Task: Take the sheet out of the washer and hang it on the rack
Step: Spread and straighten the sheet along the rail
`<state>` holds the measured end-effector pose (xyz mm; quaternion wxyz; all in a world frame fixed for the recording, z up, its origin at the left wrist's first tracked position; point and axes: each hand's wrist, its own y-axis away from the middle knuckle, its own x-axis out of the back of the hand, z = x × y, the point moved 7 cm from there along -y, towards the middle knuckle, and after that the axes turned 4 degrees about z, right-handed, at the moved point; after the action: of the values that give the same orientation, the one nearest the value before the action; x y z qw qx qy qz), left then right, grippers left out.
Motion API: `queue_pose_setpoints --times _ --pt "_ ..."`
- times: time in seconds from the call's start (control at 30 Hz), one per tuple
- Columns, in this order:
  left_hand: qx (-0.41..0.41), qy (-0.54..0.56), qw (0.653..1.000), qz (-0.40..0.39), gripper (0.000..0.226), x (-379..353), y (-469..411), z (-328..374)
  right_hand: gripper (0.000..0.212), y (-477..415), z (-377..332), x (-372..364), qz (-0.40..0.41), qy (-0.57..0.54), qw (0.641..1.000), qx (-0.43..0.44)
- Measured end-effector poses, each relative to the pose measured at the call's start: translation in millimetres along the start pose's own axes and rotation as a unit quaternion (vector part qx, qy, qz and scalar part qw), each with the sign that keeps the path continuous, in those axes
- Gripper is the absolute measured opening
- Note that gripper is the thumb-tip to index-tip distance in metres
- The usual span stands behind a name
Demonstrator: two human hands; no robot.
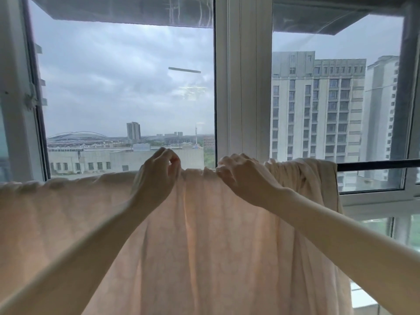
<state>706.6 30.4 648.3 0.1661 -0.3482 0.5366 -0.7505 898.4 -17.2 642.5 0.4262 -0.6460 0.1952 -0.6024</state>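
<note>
A pale pink sheet [204, 235] hangs draped over a dark horizontal rack bar [375, 165] in front of the window. It covers most of the bar from the left edge to about two thirds across and is bunched in folds at its right end. My left hand [159, 173] pinches the sheet's top edge near the middle. My right hand [241, 176] grips the top fold just to the right of it, fingers curled over the cloth. The washer is out of view.
White window frames [243, 76] stand directly behind the bar, with glass panes on both sides. The bare end of the bar runs off to the right. A window sill [377, 196] lies below it at the right.
</note>
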Motion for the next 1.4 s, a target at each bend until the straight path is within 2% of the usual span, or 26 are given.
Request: queue_pose_setpoints --times 0.23,0.37,0.53,0.63,0.7,0.8,0.93,1.03,1.2,1.3,1.4 --pt "0.009 0.015 1.000 0.003 0.014 -1 6 0 0.023 -10 -26 -9 0.022 -0.018 0.999 0.021" --pt "0.008 0.003 1.000 0.017 0.012 7 7 -7 0.010 -9 -7 -1 0.035 0.006 0.999 -0.018" --pt "0.024 0.007 0.998 0.049 0.007 19 4 -25 0.012 14 44 15 0.067 0.028 0.993 -0.096" --pt "0.024 0.014 0.999 0.042 0.007 16 1 -27 0.011 18 56 22 0.084 0.043 0.988 -0.124" --pt "0.006 0.012 0.999 0.034 0.008 9 0 -19 0.010 14 45 25 0.099 0.054 0.987 -0.115" --pt "-0.023 0.001 1.000 0.009 0.010 -5 2 -1 0.015 6 14 21 0.101 0.034 0.993 -0.053" --pt "-0.032 -0.002 0.999 -0.023 0.011 -16 4 12 0.029 -2 -17 -1 0.054 0.053 0.997 0.004" --pt "-0.025 -0.004 0.999 -0.023 0.010 -12 1 9 0.033 -6 -19 -9 0.032 0.081 0.996 0.008" --pt "-0.020 -0.015 1.000 -0.005 0.008 1 1 -5 0.016 -10 -7 0 0.008 0.118 0.993 -0.008" --pt "-0.014 -0.011 1.000 0.020 0.007 11 0 -13 0.020 -5 16 14 0.032 0.102 0.993 -0.042" --pt "-0.029 -0.041 0.999 0.008 0.009 10 2 -11 0.018 4 28 18 0.034 0.074 0.996 -0.037"
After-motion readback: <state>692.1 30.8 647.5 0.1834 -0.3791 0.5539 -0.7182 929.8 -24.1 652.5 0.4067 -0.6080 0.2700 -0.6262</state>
